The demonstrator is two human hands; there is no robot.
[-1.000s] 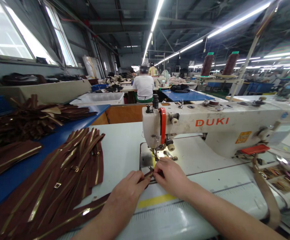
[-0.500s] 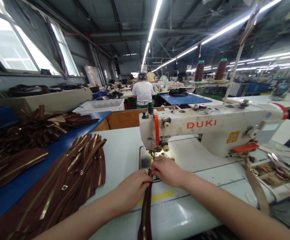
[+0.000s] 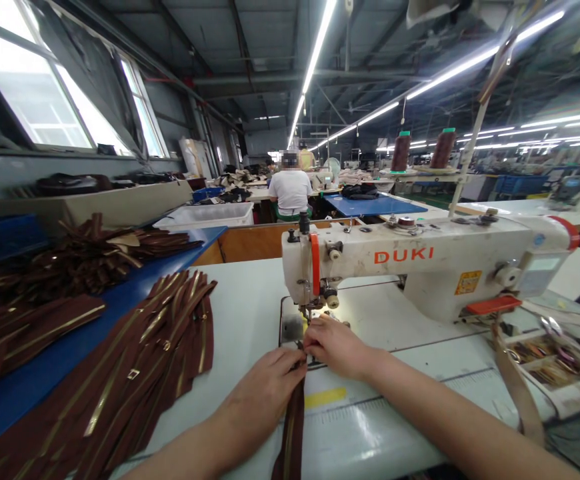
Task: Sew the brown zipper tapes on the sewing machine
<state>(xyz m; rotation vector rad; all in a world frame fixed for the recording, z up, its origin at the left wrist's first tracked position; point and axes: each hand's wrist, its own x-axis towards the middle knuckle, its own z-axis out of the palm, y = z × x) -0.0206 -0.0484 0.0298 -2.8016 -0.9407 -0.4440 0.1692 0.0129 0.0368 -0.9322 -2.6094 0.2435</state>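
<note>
A brown zipper strip (image 3: 291, 427) runs from the needle area of the white sewing machine (image 3: 350, 260) down toward the table's front edge. My left hand (image 3: 263, 390) is closed, pinching the strip just in front of the presser foot. Beside it, my right hand (image 3: 337, 345) has its fingers pressed together at the strip's upper end, close under the needle. The fingers hide that end and most of the presser foot. To the left, a pile of brown zippers (image 3: 160, 360) with gold teeth and metal sliders is spread over the table.
More brown zippers (image 3: 85, 263) lie heaped on a blue table (image 3: 145, 280) at the left. On the right stands a tray (image 3: 545, 373) of small parts and scissors, with beige straps nearby. Thread cones (image 3: 400, 153) rise behind the machine. A person (image 3: 290, 190) sits further ahead.
The view has shifted slightly. My left hand has turned a little, its back more toward the camera, and the strip's lower part has swung slightly left. Both hands stay at the needle.
</note>
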